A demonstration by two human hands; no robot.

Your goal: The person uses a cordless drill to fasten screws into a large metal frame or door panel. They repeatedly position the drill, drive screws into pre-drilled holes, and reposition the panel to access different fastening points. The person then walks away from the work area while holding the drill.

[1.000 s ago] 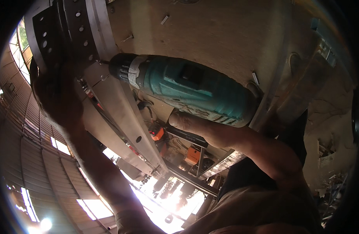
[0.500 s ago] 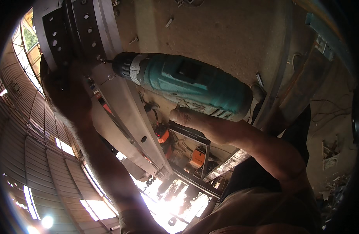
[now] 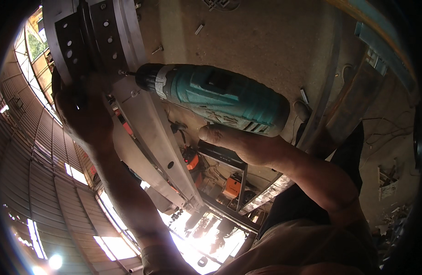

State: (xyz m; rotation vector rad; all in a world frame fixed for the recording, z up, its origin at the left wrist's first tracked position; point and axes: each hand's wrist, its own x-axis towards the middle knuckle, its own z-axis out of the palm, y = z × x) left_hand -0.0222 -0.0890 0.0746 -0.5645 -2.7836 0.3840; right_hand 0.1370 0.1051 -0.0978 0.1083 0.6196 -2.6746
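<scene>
A teal and black cordless drill (image 3: 227,98) lies sideways across the middle, my right hand (image 3: 224,137) closed round its grip, with the thumb along the near side. Its bit reaches left to a small screw (image 3: 121,72) at the edge of a dark hinge plate with round holes (image 3: 111,40). That plate sits on a long grey metal frame (image 3: 144,114) running from the upper left towards the bottom middle. My left hand (image 3: 87,114) is against the frame just below the plate, near the bit. Its fingers are lost in shadow and blur.
Beneath the frame stand orange machines (image 3: 233,184) and a dark metal stand (image 3: 242,188). A steel beam (image 3: 353,105) slants down at the right. On the floor lie a bolt (image 3: 157,49), a short metal piece (image 3: 199,29) and cables (image 3: 389,133).
The view has shifted slightly, so frame, plate and left hand appear a little further right and lower. The drill's back end sits slightly further left; its bit stays at the plate's edge.
</scene>
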